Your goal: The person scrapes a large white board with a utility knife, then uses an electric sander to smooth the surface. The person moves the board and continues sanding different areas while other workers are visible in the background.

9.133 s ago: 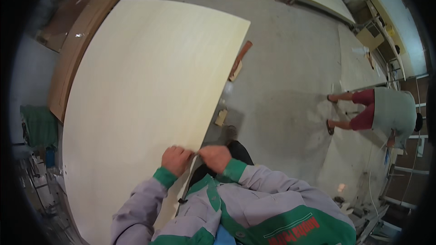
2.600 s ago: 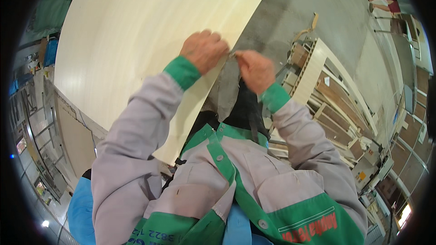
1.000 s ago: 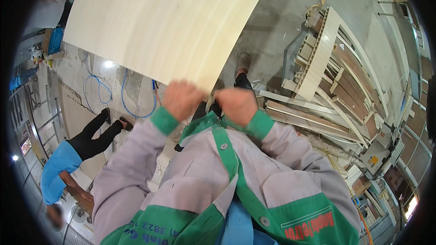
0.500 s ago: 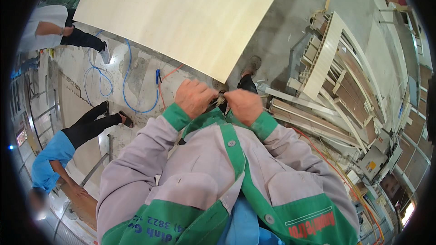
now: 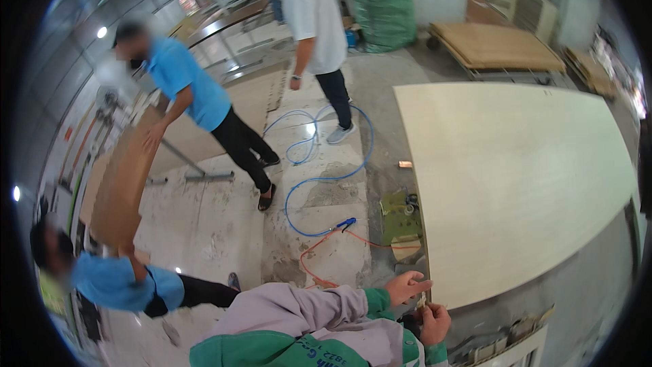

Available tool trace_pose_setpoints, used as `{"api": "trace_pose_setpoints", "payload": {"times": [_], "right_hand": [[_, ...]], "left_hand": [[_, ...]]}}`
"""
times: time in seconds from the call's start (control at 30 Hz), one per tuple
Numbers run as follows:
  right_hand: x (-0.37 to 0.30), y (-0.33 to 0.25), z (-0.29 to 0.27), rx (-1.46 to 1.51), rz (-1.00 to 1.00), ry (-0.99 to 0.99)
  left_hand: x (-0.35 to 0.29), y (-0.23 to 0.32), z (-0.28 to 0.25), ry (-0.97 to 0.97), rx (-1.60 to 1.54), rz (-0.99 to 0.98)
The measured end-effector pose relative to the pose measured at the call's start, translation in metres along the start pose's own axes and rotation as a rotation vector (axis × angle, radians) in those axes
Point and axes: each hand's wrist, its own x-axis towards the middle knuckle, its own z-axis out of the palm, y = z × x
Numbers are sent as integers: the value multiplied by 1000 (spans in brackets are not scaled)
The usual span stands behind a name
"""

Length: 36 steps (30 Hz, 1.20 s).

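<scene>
A large, thin, pale wooden sheet [image 5: 516,183] spreads out to my right over the concrete floor. Its near corner comes down to my hands at the bottom of the view. My left hand [image 5: 406,287] lies on the sheet's left edge just above that corner, fingers stretched along it and pinching it. Just below it, my right hand [image 5: 435,321] is closed in a fist around the corner itself. My grey sleeves with green cuffs come in from the lower edge.
Two people in blue shirts [image 5: 183,88] [image 5: 115,282] carry a bent brown board [image 5: 122,183] at left. A person in a white shirt [image 5: 312,20] stands behind. A blue hose [image 5: 319,170] and an orange cable [image 5: 326,245] lie on the floor. A green sack [image 5: 384,10] and stacked boards [image 5: 499,44] are at the back.
The view has swung round. The pale sheet, overhead and ahead before, now lies to my right. Both hands stay on its near corner. The people at left have come into full view.
</scene>
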Motion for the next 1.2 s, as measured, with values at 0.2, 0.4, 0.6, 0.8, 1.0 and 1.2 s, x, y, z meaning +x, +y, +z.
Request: {"api": "trace_pose_setpoints", "payload": {"times": [0.2, 0.4, 0.6, 0.8, 1.0, 1.2], "right_hand": [[62, -63, 41, 78, 103, -224], [83, -69, 46, 198, 310, -419], [147, -86, -9, 446, 310, -294], [177, -101, -80, 409, 256, -283], [182, -78, -106, 323, 311, -271], [204, -67, -114, 292, 315, -228]], "left_hand": [[12, 20, 1, 209, -105, 148], [-17, 18, -22, 269, -254, 219], [18, -47, -1, 738, 240, 210], [59, -76, 64, 525, 275, -103], [49, -67, 81, 254, -40, 39], [31, -83, 98, 180, -86, 18]]}}
